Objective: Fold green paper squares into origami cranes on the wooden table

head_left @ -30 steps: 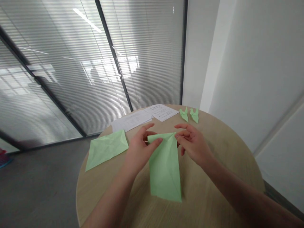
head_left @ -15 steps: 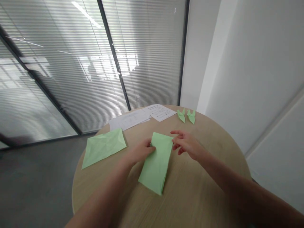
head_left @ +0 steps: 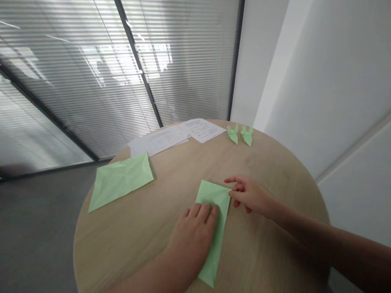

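A folded sheet of light green paper (head_left: 215, 193) lies lengthwise on the round wooden table, its far end pointing away from me. My left hand (head_left: 195, 228) rests flat across its middle, palm down with the fingers stretched out, and covers much of the left edge. At the far right corner of the sheet, my right hand (head_left: 246, 193) pinches the paper with the thumb and a bent finger, while the index finger reaches out beyond the corner. What is under my left palm is hidden.
Another creased green sheet (head_left: 122, 179) lies at the left. Printed white papers (head_left: 161, 140) overlap along the far edge. Two small green origami birds (head_left: 232, 134) stand at the far right, near the white wall (head_left: 336, 73). Blinds (head_left: 195, 73) hang behind glass.
My left hand has gone from gripping the sheet's left edge to lying flat on top. The sheet sits lower in view, and my right hand now holds its far right corner.
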Demonstrator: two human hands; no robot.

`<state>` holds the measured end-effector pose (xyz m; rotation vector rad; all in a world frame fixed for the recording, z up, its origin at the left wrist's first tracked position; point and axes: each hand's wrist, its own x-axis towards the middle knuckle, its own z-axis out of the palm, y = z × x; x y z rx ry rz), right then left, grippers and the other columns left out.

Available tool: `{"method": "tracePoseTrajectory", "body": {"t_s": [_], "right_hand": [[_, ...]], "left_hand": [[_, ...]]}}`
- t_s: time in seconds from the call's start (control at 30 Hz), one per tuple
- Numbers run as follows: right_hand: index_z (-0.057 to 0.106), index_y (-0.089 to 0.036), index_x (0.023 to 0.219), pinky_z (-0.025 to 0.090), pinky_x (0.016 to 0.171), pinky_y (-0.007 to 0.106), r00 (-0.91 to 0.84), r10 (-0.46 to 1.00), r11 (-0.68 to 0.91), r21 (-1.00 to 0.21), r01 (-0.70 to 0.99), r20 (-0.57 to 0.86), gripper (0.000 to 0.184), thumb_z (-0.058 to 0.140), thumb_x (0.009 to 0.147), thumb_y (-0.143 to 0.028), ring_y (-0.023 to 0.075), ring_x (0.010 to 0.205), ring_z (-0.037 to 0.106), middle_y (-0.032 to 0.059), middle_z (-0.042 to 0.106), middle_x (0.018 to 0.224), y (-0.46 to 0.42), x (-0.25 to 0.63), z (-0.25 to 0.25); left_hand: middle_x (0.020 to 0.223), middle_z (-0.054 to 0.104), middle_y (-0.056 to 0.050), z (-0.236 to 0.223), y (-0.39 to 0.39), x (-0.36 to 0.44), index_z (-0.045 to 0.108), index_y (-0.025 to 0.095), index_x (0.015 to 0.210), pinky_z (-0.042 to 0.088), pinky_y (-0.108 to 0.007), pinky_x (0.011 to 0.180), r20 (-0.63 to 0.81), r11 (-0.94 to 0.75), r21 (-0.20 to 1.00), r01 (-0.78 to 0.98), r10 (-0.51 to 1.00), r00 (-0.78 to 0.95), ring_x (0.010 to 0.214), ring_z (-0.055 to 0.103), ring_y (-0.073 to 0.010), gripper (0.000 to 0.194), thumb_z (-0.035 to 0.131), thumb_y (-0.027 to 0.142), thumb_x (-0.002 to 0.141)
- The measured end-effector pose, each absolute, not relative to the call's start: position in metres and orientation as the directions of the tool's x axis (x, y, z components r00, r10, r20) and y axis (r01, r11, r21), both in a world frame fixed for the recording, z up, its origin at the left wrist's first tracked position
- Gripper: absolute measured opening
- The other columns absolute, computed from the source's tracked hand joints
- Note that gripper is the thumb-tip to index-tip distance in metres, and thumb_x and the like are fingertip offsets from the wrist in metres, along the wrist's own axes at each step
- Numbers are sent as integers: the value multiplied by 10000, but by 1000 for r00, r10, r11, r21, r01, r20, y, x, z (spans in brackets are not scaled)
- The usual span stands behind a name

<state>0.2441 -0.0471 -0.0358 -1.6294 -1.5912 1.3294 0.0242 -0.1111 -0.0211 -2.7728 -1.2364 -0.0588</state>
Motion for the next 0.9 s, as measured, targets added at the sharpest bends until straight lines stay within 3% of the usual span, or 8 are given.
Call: {"method": "tracePoseTrajectory", "body": {"t_s": [0.17, 0.27, 0.33, 0.37, 0.47, 0.57, 0.73, 0.9], "right_hand": [[374, -246, 1541, 415, 388, 151, -246, 833, -333, -805, 490, -495, 604, 536, 970, -359, 122, 660, 664, 95, 671, 1064, -50, 270, -23], [442, -205, 1499, 416, 437, 148, -286, 781, -317, -747, 584, -555, 525, 475, 999, -362, 87, 621, 617, 100, 675, 1045, -41, 284, -18], [515, -174, 1439, 451, 523, 152, -342, 840, -126, -765, 632, -421, 473, 479, 980, -284, 76, 647, 596, 86, 681, 993, -32, 287, -19], [552, -165, 1408, 487, 606, 171, -399, 870, 44, -759, 649, -291, 463, 501, 953, -235, 84, 699, 602, 81, 682, 982, -28, 288, -20], [603, -187, 1380, 515, 931, 302, -633, 774, 523, -581, 623, 19, 508, 530, 882, -119, 151, 989, 621, 94, 668, 1130, -19, 286, -19], [642, -218, 1342, 461, 1064, 349, -778, 622, 718, -460, 522, 87, 484, 524, 889, -99, 182, 1188, 573, 103, 614, 1280, -16, 286, -19], [708, -291, 1233, 443, 1102, 345, -789, 586, 781, -388, 489, 186, 440, 562, 877, -78, 170, 1283, 543, 67, 540, 1408, -17, 297, -30], [766, -258, 924, 414, 1127, 336, -841, 473, 866, -316, 388, 262, 167, 622, 917, -173, 162, 1283, 545, 21, 592, 1365, -31, 291, -21]], "left_hand": [[1323, 632, -121, -16, -86, 5, 598, 213, 1323, 521, -441, 1008, 45, -811, 50, 583, 585, 810, 1209, 607, -281, 378, 551, 124, 959], [1353, 633, -86, -8, -66, -7, 624, 262, 1300, 463, -408, 1090, 75, -877, 228, 424, 450, 890, 1276, 581, -230, 391, 493, 93, 972], [1349, 641, -67, -6, -53, -9, 655, 250, 1227, 445, -384, 1109, 60, -883, 337, 327, 366, 928, 1296, 569, -213, 363, 506, 73, 948], [1314, 660, -60, -6, -47, -8, 680, 231, 1130, 452, -373, 1099, 72, -880, 373, 295, 344, 936, 1283, 577, -209, 318, 512, 52, 927], [1208, 701, -58, -12, -33, -1, 658, 190, 872, 481, -334, 1053, 135, -876, 428, 221, 304, 943, 1237, 602, -189, 248, 493, 7, 902], [1157, 713, -67, -21, -26, 3, 639, 179, 878, 473, -361, 1058, 239, -937, 301, 178, 255, 937, 1227, 596, -205, 215, 489, 41, 944], [1088, 705, -87, -28, -15, 1, 654, 164, 999, 512, -365, 874, 296, -963, -103, 250, 211, 932, 1019, 624, -235, 139, 514, 159, 1000], [1027, 699, -90, -23, -6, -3, 668, 152, 1003, 507, -360, 781, 238, -939, -212, 270, 218, 947, 921, 616, -234, 122, 548, 174, 990]]}}
